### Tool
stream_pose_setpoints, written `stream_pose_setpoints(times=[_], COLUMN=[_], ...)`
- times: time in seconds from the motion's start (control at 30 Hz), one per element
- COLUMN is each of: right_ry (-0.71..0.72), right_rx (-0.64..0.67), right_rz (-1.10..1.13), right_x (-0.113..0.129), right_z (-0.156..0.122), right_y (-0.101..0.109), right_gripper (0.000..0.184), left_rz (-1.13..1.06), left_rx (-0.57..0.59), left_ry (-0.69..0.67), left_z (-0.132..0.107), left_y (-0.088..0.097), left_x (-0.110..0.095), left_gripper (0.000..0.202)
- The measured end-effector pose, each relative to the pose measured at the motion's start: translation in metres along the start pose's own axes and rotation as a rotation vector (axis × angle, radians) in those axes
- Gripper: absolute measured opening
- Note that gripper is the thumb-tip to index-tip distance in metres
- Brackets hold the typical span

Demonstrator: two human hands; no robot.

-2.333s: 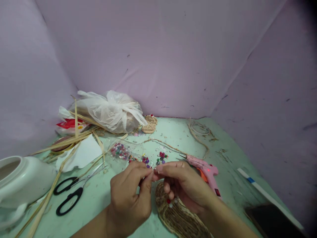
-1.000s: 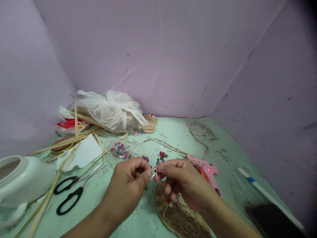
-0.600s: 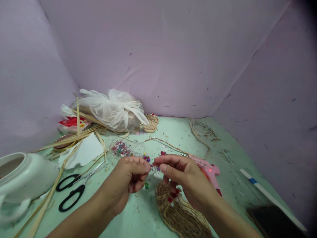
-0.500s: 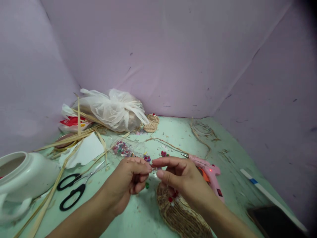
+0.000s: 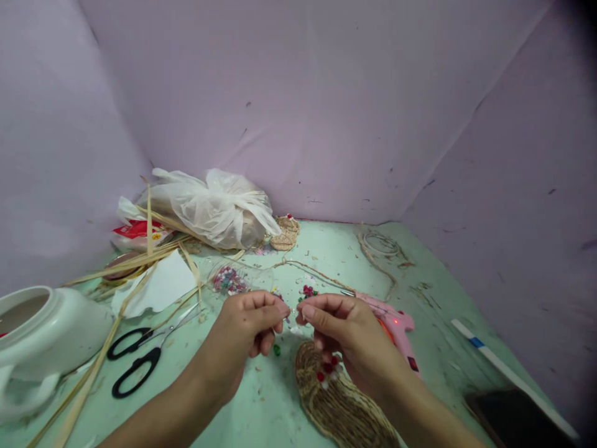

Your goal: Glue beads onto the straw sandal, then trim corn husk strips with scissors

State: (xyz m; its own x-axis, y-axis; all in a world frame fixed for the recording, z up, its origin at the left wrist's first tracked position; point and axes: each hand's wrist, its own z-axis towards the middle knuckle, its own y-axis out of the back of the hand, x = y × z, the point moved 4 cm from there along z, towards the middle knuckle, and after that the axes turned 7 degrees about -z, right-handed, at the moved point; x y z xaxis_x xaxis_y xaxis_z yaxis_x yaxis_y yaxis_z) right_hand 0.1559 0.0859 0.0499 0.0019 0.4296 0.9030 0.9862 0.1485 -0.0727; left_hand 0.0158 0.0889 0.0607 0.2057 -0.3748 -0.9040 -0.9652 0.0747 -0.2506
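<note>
My left hand (image 5: 245, 333) and my right hand (image 5: 347, 339) meet fingertip to fingertip over the green table, each pinching something tiny between thumb and forefinger; it is too small to name. Just below them lies a woven straw piece (image 5: 336, 404) with red beads on its near end. A loose green bead (image 5: 277, 350) lies under my left fingers. Behind the hands are scattered coloured beads (image 5: 306, 291) and a clear packet of beads (image 5: 227, 280).
A pink glue gun (image 5: 389, 320) with a lit red lamp lies right of my hands. Black scissors (image 5: 135, 361), straw strips (image 5: 116, 298), a white jar (image 5: 41, 339), a plastic bag (image 5: 209, 208), coiled twine (image 5: 380, 246) and a dark tablet (image 5: 508, 417) surround the work spot.
Both hands rose slightly away from me and stayed pinched together. The left hand turned, its fingers curling differently. The view shifted a little.
</note>
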Motion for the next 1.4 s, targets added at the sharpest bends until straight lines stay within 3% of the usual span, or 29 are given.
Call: stream_pose_setpoints(times=[0.17, 0.33, 1.07, 1.4], right_ry=[-0.022, -0.026, -0.016, -0.029], right_rx=[0.002, 0.038, -0.037, -0.01], right_rz=[-0.01, 0.003, -0.05, -0.108], right_x=[-0.0005, -0.0025, -0.0005, 0.0064], right_z=[-0.0013, 0.0004, -0.0002, -0.0002], right_y=[-0.0021, -0.0017, 0.0015, -0.0006], right_gripper=[0.03, 0.027, 0.022, 0.022], left_rz=[0.147, 0.077, 0.089, 0.118], left_rx=[-0.027, -0.013, -0.078, -0.016], left_ry=[-0.05, -0.055, -0.025, -0.001], left_z=[-0.0027, -0.0014, -0.0011, 0.0034], left_y=[-0.0027, -0.0011, -0.0027, -0.0065], left_x=[-0.0022, -0.0009, -0.0015, 0.0042], left_gripper=[0.019, 0.018, 0.017, 0.021])
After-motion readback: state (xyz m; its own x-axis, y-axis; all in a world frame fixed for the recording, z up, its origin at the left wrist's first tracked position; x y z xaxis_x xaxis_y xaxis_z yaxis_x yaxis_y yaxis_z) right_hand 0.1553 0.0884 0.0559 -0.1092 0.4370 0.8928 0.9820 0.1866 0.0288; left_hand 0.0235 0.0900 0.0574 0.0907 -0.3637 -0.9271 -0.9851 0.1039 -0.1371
